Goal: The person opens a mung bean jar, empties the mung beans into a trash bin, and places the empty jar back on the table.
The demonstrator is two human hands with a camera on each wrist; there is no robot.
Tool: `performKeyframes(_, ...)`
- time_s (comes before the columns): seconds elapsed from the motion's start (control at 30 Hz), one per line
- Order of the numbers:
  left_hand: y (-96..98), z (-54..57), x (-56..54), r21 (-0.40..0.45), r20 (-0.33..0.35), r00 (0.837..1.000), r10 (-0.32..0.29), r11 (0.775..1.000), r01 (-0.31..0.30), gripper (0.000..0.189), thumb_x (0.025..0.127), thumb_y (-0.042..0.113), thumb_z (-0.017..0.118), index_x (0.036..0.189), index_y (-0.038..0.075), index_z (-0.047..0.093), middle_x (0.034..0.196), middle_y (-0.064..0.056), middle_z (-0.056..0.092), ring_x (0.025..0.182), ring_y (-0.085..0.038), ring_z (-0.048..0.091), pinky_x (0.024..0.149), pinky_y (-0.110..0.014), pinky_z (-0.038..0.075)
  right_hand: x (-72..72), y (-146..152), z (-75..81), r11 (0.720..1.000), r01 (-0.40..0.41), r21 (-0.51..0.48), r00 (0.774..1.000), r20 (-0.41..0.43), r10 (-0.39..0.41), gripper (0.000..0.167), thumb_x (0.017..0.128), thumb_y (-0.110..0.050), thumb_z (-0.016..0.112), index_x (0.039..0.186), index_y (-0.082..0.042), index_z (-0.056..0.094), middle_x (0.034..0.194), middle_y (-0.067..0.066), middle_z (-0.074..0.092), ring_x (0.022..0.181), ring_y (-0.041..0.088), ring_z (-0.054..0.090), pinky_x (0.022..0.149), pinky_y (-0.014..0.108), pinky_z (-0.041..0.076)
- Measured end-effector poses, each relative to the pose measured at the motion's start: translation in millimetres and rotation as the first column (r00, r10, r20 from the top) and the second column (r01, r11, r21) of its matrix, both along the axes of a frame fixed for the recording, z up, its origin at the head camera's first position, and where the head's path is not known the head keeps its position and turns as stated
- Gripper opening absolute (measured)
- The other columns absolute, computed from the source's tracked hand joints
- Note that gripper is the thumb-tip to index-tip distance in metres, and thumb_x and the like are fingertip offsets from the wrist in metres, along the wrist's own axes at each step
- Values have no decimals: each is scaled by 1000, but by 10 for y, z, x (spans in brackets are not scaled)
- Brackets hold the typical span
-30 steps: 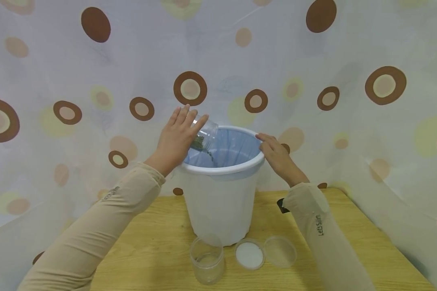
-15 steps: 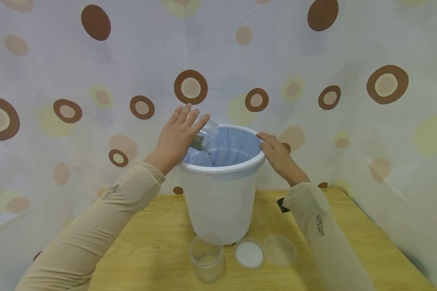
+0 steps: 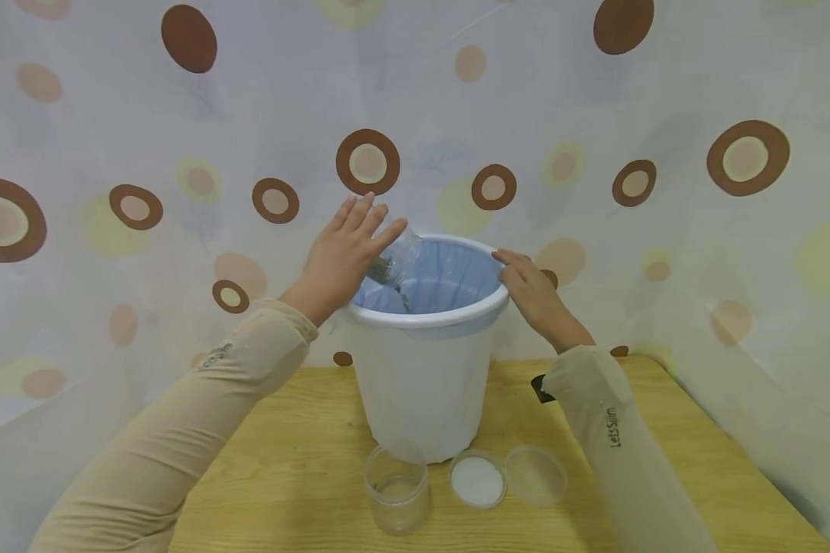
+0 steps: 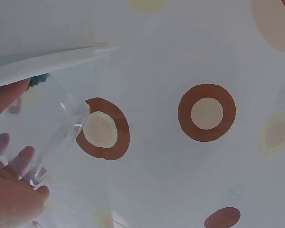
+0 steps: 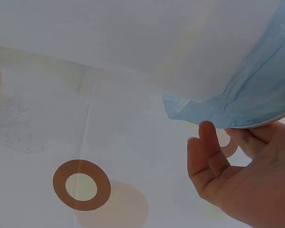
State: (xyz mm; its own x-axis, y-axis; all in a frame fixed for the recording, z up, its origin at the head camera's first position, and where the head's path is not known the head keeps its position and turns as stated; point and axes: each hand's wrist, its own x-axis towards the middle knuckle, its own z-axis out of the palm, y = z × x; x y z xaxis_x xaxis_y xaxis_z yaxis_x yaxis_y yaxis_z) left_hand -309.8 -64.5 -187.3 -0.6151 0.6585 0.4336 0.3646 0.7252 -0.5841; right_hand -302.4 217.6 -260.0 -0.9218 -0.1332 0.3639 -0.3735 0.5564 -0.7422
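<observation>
My left hand (image 3: 346,250) grips a clear plastic jar (image 3: 406,247), tilted mouth-down over the left side of a white trash can (image 3: 418,384). Small dark green grains (image 3: 385,270) lie inside the jar, and a thin stream of them falls into the can. A blue bag (image 3: 449,269) lines the can. In the left wrist view, fingers show through the jar's clear wall (image 4: 61,128). On the can's right side, my right hand (image 3: 532,296) holds the rim. The right wrist view shows some fingers (image 5: 209,147) bent beside the bag's edge, apart from the rim.
In front of the can, a second clear jar (image 3: 396,499) stands uncovered on the wooden table (image 3: 283,461). Beside it lie a round lid with a white disc (image 3: 478,481) and a clear lid (image 3: 536,476). A patterned sheet (image 3: 249,115) hangs close behind.
Grains keep falling from the tilted jar, and fewer show inside it. My left hand tips the jar slightly further. My right hand stays on the rim; the head view shifts slightly.
</observation>
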Motion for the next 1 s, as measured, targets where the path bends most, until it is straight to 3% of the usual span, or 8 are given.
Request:
performKeyframes(0.4, 19, -16, -17, -39, -25, 1000, -10, 999, 9, 80, 85, -5, 64, 151, 18, 26, 150, -13, 34, 144, -33, 18, 118, -43, 5, 41, 4, -6, 1000, -15, -16, 1000, 6, 15, 56, 99, -29, 26, 151, -9, 30, 157, 11, 21, 142, 32, 21, 113, 55, 20)
performKeyframes(0.63, 26, -1, -2, -64, -68, 997, -32, 998, 27, 76, 81, -3, 69, 145, 15, 33, 147, -13, 35, 144, -33, 19, 118, -42, 4, 52, -1, 11, 1000, -11, -10, 1000, 8, 11, 56, 99, -29, 26, 151, -10, 29, 158, 10, 20, 143, 32, 20, 113, 55, 20)
performKeyframes(1.0, 24, -28, -35, -57, -61, 995, -82, 995, 79, 69, 86, -6, 63, 145, 16, 37, 149, -14, 36, 144, -32, 19, 118, -42, 6, 42, 3, 7, 1000, -6, -12, 1000, 0, 6, 55, 99, -28, 27, 150, -8, 31, 157, 10, 21, 143, 32, 19, 113, 54, 19)
